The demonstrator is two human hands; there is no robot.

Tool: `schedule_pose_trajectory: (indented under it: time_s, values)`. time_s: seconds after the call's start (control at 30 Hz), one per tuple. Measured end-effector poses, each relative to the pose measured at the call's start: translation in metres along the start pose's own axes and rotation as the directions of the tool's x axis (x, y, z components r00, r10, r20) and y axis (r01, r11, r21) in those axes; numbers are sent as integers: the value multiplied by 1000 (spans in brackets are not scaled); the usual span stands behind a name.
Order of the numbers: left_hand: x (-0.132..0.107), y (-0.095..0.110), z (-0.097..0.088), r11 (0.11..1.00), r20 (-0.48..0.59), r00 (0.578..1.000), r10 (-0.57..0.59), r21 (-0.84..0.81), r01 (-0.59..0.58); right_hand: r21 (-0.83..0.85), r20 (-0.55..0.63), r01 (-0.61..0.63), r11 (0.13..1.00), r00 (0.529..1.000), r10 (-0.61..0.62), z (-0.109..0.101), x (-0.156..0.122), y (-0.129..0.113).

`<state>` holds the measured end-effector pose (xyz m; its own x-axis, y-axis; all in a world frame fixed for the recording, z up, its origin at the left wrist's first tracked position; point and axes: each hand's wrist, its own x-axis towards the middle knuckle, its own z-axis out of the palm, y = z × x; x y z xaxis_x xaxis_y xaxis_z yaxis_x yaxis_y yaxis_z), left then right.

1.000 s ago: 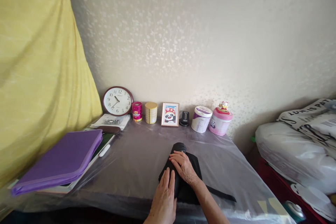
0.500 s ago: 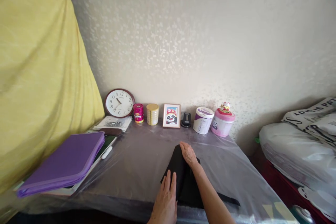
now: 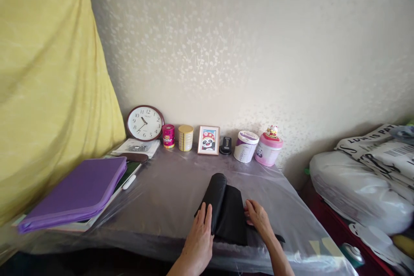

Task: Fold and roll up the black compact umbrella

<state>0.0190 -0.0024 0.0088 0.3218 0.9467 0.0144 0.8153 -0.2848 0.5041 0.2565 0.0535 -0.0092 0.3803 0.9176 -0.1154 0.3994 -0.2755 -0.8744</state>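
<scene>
A piece of black cloth [image 3: 231, 215], its left part folded over into a thick roll, lies near the front of the table. My left hand [image 3: 201, 233] rests on the roll's lower left side, fingers stretched out and close together. At the cloth's right edge is my right hand [image 3: 257, 217], its fingers bent in a pinch; the fingertips are partly hidden. A narrow black strap [image 3: 280, 238] sticks out to the right from under my right wrist.
Plastic film covers the table [image 3: 161, 202]. A purple folder [image 3: 74, 192] lies left, near a white pen-like object [image 3: 129, 182]. Along the wall stand a clock [image 3: 145, 123], a picture frame [image 3: 208, 140] and several tins, including a pink one [image 3: 268, 150]. White bags [image 3: 355, 185] are at the right.
My right hand has moved off the top of the roll, down and right to the cloth's right edge. My left hand stays on the roll. The view has shifted slightly.
</scene>
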Motion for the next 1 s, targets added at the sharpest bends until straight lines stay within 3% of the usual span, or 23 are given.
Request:
schedule_pose_trajectory:
  time_s: [0.17, 0.47, 0.7, 1.0]
  values:
    - [-2, 2, -5, 1000, 23, 1000, -9, 11, 9, 60, 61, 30, 998, 998, -34, 5, -14, -11]
    - [-5, 5, -7, 1000, 41, 999, -20, 16, 19, -29, -41, 208, 978, 977, -209, 16, -10, -25]
    - [-6, 10, -7, 997, 51, 997, -64, 57, 61, 16, -20, 302, 953, 953, -302, 31, -6, -48]
    - [-4, 17, -9, 991, 69, 992, -103, 89, 96, 152, 19, 318, 936, 946, -325, 60, -2, -79]
